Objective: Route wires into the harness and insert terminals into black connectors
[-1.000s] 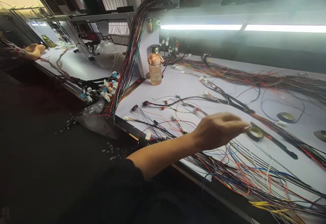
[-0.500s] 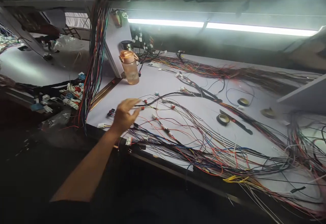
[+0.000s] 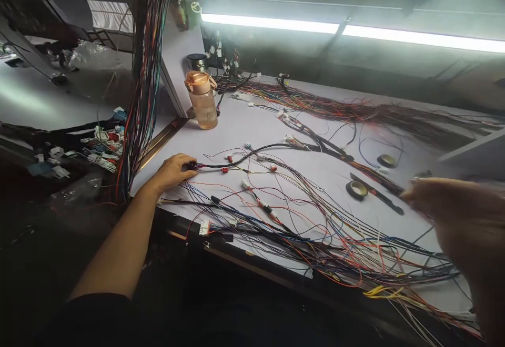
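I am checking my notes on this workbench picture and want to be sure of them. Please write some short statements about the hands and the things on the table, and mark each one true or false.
1. The left hand rests on the white table, at a dark connector on the end of a wire bundle. True.
2. The right hand holds the roll of tape. False: the roll lies on the table, apart from that blurred hand.
3. The orange bottle stands upright. True.
4. The bottle lies among the loose wires at the table's near edge. False: it stands farther back, beside a white post.
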Demonstrator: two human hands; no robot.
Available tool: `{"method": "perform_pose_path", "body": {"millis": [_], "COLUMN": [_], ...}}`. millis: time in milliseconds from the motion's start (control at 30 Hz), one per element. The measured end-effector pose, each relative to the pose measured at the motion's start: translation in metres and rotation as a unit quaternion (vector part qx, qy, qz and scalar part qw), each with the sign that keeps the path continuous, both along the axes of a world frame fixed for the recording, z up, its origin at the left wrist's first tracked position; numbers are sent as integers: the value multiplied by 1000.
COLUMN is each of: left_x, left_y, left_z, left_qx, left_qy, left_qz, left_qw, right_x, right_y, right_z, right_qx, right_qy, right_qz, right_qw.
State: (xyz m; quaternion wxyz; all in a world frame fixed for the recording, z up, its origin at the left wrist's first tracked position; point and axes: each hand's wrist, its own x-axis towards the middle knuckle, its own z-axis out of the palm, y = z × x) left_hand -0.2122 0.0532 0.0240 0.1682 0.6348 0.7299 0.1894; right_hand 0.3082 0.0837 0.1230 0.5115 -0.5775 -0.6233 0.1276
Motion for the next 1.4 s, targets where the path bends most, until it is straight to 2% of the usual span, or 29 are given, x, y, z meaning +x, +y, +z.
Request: {"method": "perform_pose_path", "body": {"millis": [100,200,267,333,433,500,567,667,767,867,1067,1300,1400], "left_x": [4,24,44,66,94,105,109,109,108,106,97,93,92], "left_y": [-7,-20,-28,-34,-35,-31,-27,-23,-24,-25,-19,-12,-12], "left_z": [10,18,17,10,-2,-7,-8,-8,-8,-9,-15,-19,-22], "left_qx": [44,103,148,191,216,219,214,199,185,183,202,201,198], "left_qy": [-58,-198,-341,-469,-591,-635,-666,-696,-710,-719,-730,-749,-751], "left_qz": [-4,11,39,84,123,124,121,111,110,125,189,276,291], "left_qw": [997,975,927,858,768,730,705,681,671,659,625,567,558], "right_x": [-31,-69,-94,-116,-141,-152,-161,-173,-183,-188,-189,-187,-187], "right_y": [7,12,14,17,20,23,26,31,32,28,24,25,25], "right_z": [-5,-14,-24,-38,-57,-65,-69,-72,-80,-95,-126,-130,-130], "right_qx": [19,15,-13,-36,-60,-75,-84,-79,-81,-89,-56,-73,-73], "right_qy": [-120,-126,-108,-82,-60,-54,-47,-32,-19,-3,-15,-9,-8], "right_qz": [121,225,293,350,405,423,433,457,484,491,494,512,514], "right_qw": [985,966,950,932,910,902,896,885,871,867,868,856,855]}}
